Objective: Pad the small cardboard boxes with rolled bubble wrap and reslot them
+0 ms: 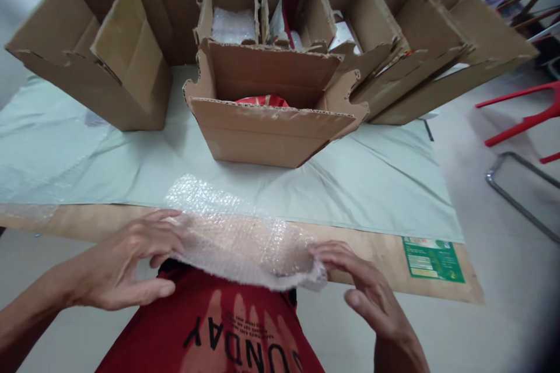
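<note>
A sheet of clear bubble wrap lies across the table's front edge, its near end hanging over toward my red shirt. My left hand is at the sheet's left side, fingertips at its border and thumb stretched out apart from the fingers. At the right end of the sheet is my right hand, its fingers extended onto the wrap and its thumb held away. Neither hand is closed round the wrap. Just beyond the sheet stands an open cardboard box with something red and shiny inside, mostly hidden by the front wall.
Several open cardboard bins stand along the back, one holding folded bubble wrap. Another cardboard bin is at the left. A pale green cloth covers the table. A green printed label sits at the front right; a red stool stands beyond.
</note>
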Demonstrator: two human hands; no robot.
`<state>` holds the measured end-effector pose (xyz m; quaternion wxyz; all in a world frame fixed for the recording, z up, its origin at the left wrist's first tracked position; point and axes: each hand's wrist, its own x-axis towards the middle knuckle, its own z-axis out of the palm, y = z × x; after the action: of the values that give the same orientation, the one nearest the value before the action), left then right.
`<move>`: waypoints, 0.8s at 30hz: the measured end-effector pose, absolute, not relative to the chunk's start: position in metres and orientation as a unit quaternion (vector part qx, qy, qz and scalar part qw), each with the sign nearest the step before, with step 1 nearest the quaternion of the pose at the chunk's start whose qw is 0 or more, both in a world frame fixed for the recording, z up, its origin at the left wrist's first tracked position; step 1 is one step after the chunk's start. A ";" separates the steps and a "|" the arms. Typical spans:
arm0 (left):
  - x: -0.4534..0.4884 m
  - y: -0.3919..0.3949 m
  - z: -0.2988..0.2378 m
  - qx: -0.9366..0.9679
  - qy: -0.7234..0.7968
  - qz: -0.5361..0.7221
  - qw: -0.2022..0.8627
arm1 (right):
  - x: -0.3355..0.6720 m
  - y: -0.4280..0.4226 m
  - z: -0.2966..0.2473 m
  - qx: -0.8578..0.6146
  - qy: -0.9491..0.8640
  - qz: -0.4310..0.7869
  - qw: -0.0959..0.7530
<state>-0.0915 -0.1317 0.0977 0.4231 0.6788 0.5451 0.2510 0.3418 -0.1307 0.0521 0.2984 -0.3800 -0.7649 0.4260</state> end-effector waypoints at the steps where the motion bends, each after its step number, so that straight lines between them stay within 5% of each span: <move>1: -0.096 -0.131 0.098 0.695 0.527 0.226 0.434 | 0.344 -0.132 0.050 -0.381 -0.756 0.437 0.306; 4: -0.103 -0.116 0.089 0.753 0.492 0.162 0.406 | 0.342 -0.132 0.039 -0.479 -0.754 0.338 0.296; 9: -0.105 -0.091 0.050 0.747 0.638 0.155 0.107 | 0.319 -0.130 0.008 -0.569 -0.786 0.103 0.219; 14: -0.104 -0.094 0.038 0.762 0.637 0.061 0.098 | 0.304 -0.131 0.013 -0.528 -0.804 0.054 0.268; 24: -0.071 -0.048 0.055 0.759 0.645 0.074 -0.054 | 0.310 -0.029 0.028 -0.588 -0.750 -0.055 0.297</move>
<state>-0.0713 -0.0482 0.0547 -0.0543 0.7590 0.6446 0.0743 0.3098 -0.0295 0.0278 0.2975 -0.5883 -0.7500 -0.0551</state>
